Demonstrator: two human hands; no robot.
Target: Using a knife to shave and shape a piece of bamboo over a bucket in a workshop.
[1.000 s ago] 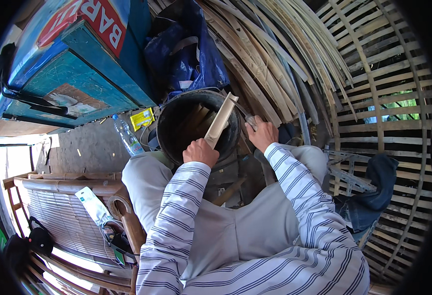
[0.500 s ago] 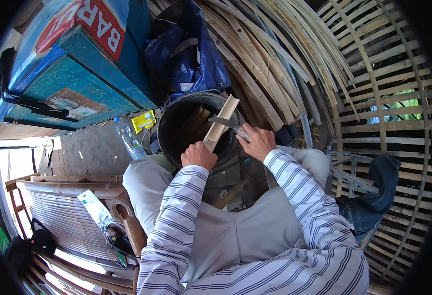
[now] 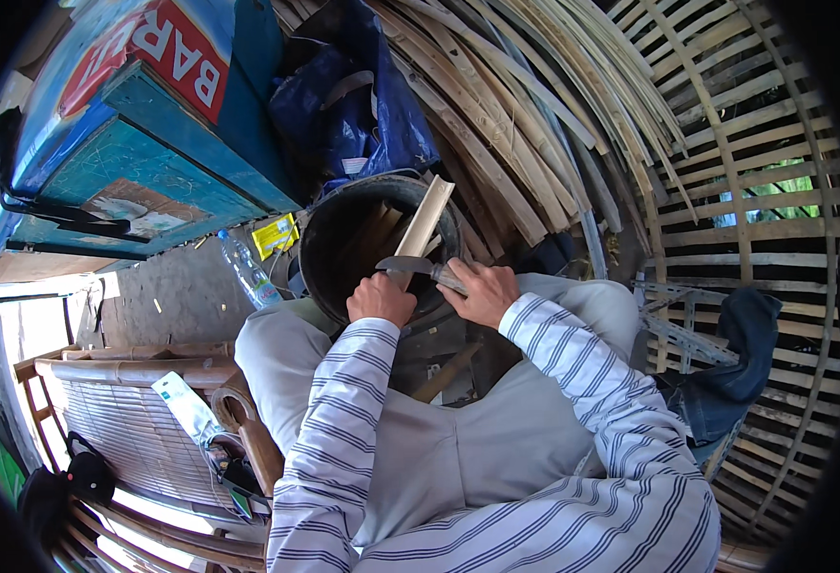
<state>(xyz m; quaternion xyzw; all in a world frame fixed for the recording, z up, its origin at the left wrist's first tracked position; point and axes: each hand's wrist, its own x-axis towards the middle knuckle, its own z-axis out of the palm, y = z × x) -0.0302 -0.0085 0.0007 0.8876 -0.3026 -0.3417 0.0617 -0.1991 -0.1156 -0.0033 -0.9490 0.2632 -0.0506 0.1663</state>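
Since the earlier frame, the knife is moving lower along the bamboo piece, and its blade is now crossing just above the left fist. Going from left to right, the dark bucket is standing in the upper middle of the frame. At its lower rim, the left hand is closing around the bottom end of the bamboo piece, which is slanting up and to the right, over the bucket's mouth. This piece is looking light and stiff, probably easy to split along the grain, and its edges may be sharp. Its lower end is giving a good place for holding, but the fingers are staying very near the blade. Whether the edge is biting into it, I cannot tell. Farther right, at the centre, the right hand is gripping the knife by its handle, the safe place to hold.
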